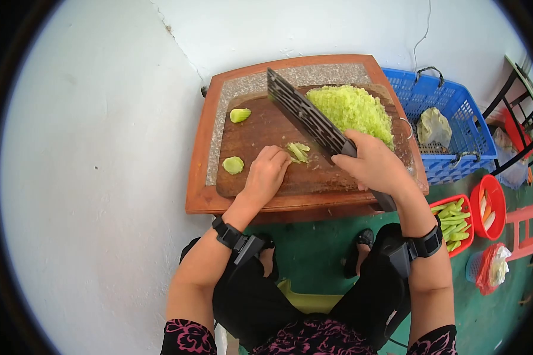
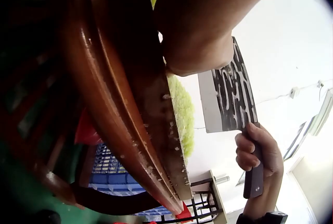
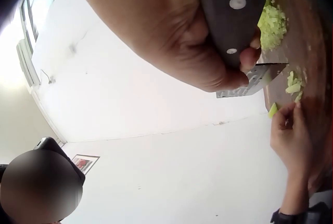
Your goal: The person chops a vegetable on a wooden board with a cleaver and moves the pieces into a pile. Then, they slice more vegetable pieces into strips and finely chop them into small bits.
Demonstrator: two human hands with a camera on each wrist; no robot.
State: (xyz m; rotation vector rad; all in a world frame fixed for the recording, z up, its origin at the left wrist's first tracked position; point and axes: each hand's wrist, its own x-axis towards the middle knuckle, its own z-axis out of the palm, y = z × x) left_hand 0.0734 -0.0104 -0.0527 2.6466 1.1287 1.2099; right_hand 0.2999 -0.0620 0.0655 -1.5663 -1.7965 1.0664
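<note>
My right hand (image 1: 376, 163) grips the dark handle of a cleaver (image 1: 305, 112), its black-patterned blade raised over a wooden cutting board (image 1: 257, 127). In the left wrist view the cleaver (image 2: 234, 96) stands off beyond the board's edge. My left hand (image 1: 266, 174) rests low on the board, fingers curled, its fingertips pinching a small pale green vegetable strip (image 3: 298, 97). Beside them lie several cut vegetable strips (image 1: 298, 152). A heap of finely chopped green vegetable (image 1: 355, 112) covers the board's back right. Two larger vegetable pieces, a chunk (image 1: 240, 115) and a round end (image 1: 233, 165), lie at left.
The board sits on a wood-framed table (image 1: 198, 177) against a white wall. To the right stands a blue plastic crate (image 1: 456, 100) with a plastic bag. On the green floor are a red basket (image 1: 471, 228) of green vegetables, a red bowl (image 1: 496, 228) and a pink stool (image 1: 530, 231).
</note>
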